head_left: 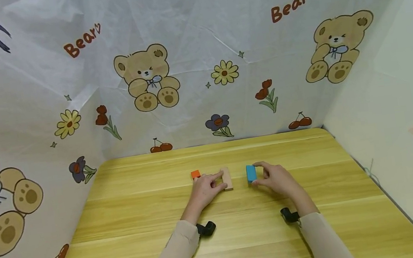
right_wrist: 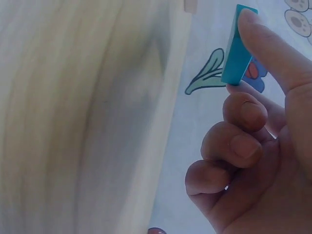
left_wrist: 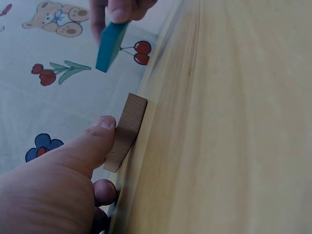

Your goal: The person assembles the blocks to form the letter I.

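A plain wooden block [head_left: 227, 180] lies on the table, its long side pointing away from me. At its left side, my left hand [head_left: 205, 189] holds it with thumb and index finger. In the left wrist view the thumb presses the wooden block [left_wrist: 127, 126], and the index finger is hidden. Just beyond the left hand sits a small orange block [head_left: 195, 174], partly covered by that hand. To the right, my right hand [head_left: 278, 179] pinches a blue block [head_left: 251, 174] by its ends. The right wrist view has the blue block [right_wrist: 238, 51] raised off the table, the other fingers curled below.
The wood-grain table [head_left: 254, 245] runs back to a white cloth [head_left: 185, 30] printed with bears and flowers. Another pale cloth wall [head_left: 395, 89] stands along the right side. Each wrist carries a small black camera [head_left: 206, 229].
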### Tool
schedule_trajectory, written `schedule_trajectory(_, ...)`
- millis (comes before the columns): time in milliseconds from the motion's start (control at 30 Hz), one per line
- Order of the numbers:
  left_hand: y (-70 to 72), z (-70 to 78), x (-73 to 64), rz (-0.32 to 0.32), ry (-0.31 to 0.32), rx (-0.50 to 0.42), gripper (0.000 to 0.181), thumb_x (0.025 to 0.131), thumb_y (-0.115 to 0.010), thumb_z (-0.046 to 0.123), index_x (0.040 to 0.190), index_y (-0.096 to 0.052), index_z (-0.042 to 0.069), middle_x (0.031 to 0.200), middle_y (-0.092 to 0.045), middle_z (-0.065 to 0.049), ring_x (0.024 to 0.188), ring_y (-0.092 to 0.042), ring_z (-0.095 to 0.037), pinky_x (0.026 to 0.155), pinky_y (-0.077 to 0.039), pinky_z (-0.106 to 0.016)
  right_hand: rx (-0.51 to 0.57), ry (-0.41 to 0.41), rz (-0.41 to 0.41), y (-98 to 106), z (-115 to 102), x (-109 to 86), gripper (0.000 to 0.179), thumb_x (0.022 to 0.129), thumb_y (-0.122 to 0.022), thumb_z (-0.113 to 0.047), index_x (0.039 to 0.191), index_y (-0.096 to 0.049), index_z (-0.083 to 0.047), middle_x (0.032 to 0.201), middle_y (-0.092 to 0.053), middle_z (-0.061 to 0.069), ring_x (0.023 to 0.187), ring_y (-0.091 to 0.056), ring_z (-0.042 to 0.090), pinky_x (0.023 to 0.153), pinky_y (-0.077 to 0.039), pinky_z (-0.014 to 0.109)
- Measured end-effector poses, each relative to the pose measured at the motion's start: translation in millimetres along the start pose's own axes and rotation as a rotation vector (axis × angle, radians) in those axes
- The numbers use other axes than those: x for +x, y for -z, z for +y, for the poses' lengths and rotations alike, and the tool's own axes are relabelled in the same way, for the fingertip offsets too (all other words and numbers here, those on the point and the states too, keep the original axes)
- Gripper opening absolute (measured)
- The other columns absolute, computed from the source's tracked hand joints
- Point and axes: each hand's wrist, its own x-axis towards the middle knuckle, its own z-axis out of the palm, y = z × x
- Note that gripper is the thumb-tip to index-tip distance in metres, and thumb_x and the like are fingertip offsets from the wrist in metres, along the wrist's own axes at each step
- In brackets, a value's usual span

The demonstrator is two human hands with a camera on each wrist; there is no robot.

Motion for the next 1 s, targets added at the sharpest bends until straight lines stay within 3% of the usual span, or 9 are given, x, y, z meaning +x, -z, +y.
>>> schedule_trajectory(433, 0.7, 0.4, 0.6, 0.019, -0.019, 0.0, 0.053, 0.096, -0.076, 0.049, 0.144, -0.069, 0.027, 0.064, -0.051, 0.01, 0.067, -0.041, -0.01, 0.079, -0.026, -0.035, 0.011, 0.057, 0.055, 5, -22, -8.0, 0.063, 0.093, -0.082, -0.041, 0.147, -0.061, -0.016, 0.07, -0.049, -0.002, 0.059, -0.04, 0.013, 0.058, -0.035, 0.027)
schedule_trajectory(1000, 0.0, 1.3, -1.0, 0.011, -0.002, -0.017, 0.053, 0.096, -0.076, 0.047, 0.144, -0.068, 0.027, 0.066, -0.051, 0.009, 0.069, -0.041, -0.011, 0.082, -0.026, -0.036, 0.039, 0.097, 0.075, -4, -39, -16.7, 0.061, 0.091, -0.085, -0.038, 0.144, -0.064, -0.017, 0.066, -0.041, -0.005, 0.057, -0.034, 0.011, 0.057, -0.032, 0.026)
